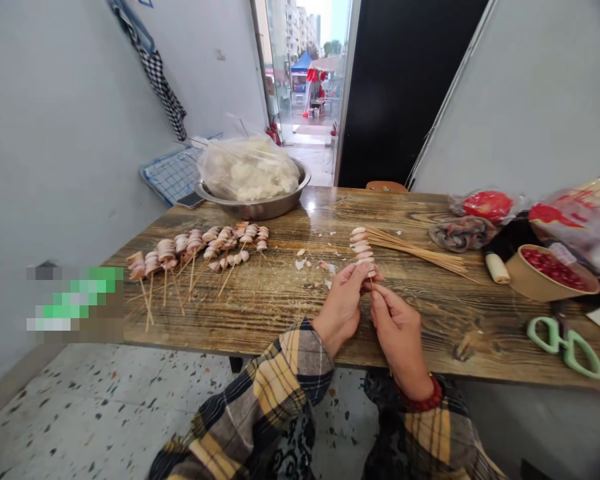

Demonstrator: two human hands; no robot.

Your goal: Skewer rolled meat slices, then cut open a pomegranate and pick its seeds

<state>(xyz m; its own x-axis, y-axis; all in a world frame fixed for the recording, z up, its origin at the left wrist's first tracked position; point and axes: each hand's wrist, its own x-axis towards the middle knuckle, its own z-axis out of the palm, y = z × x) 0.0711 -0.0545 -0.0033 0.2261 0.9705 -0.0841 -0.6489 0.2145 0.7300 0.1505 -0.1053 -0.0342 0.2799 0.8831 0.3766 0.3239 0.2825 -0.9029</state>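
My left hand pinches the lowest pale meat pieces on a skewer that stands upright over the wooden table. Just below them, my right hand grips the bare stick of the same skewer. Several pink-white slices are stacked along its upper part. A fan of bare bamboo sticks lies just right of the skewer. A row of filled skewers rests on the table's left half.
A steel basin with a plastic bag of white pieces stands at the back. At the right are a paper bowl of red pieces, green-handled scissors, a rolled cloth and plastic bags. Scraps dot the middle. An open doorway lies behind.
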